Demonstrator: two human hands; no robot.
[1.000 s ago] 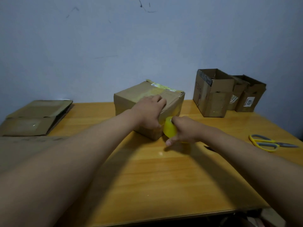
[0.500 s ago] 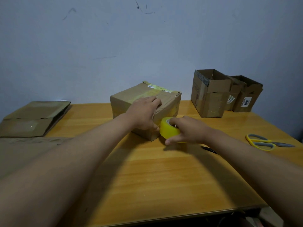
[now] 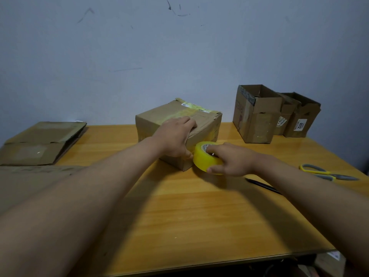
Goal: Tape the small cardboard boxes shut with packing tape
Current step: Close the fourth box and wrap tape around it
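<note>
Left hand: left hand [image 3: 175, 139] lies palm-down over the near top edge of the cardboard box [image 3: 201, 126], fingers draped on the lid and thumb down the front face, pinning it to the table [image 3: 199, 216].
Right hand: right hand [image 3: 229, 160] grips the yellow tape roll [image 3: 203, 158], fingers hooked into the core and thumb under the outer rim.
Tape roll: standing on edge, right beside the box's near right corner, touching it or nearly so; can't tell if a strip is pulled out, too blurry at that spot.
Box: closed flaps, mid-table, some yellowish tape already across the top near the label.
Other boxes: three open boxes [image 3: 257, 114] in a row at the far right against the wall, flaps up, untaped on top.
Flat cardboard: flattened cardboard [image 3: 40, 142] at the far left.
Tools: yellow-handled scissors [image 3: 327, 172] on the right edge of the table, dark pen [image 3: 261, 184] beside the right forearm.
Progress: looks like mid-taping of the first box, side seam in hand; tape not yet cut, three boxes left.
</note>
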